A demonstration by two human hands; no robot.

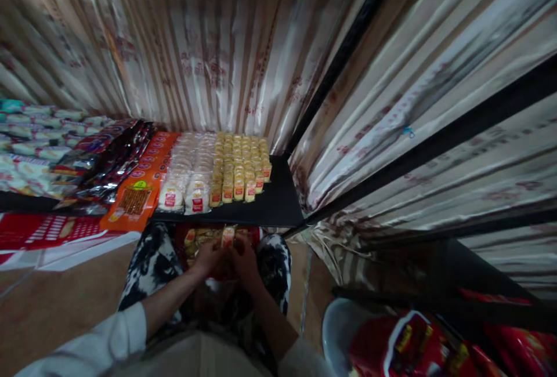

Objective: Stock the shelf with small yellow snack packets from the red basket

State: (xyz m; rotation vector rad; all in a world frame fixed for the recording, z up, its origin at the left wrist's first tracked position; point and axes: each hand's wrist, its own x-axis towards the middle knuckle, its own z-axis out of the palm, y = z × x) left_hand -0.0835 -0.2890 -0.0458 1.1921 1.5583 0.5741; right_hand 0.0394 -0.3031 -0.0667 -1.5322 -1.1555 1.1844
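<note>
Close together over my lap, my left hand (210, 256) and my right hand (243, 254) are closed on one small wrapped snack (228, 235) with a red-and-white label, standing upright between the fingers. Beneath them, a red bag (256, 234) between my knees holds several yellow wrapped snacks (196, 236). Just ahead, on a black shelf (282, 194), rows of similar yellow wrapped snacks (238, 182) stand at the right end. To their left are rows of round white wrapped crackers (198, 191). My fingertips are partly hidden by the hands and dim light.
Orange snack packets (141, 185), dark shiny packets (113, 156) and white-green packets (39, 133) fill the shelf leftward. A red-and-white sheet (65, 232) hangs at the shelf's front. Black frame bars (391, 174) cross in front of a curtain (209, 58). Lower right, a pale tub (337, 330) holds red bags (409, 348).
</note>
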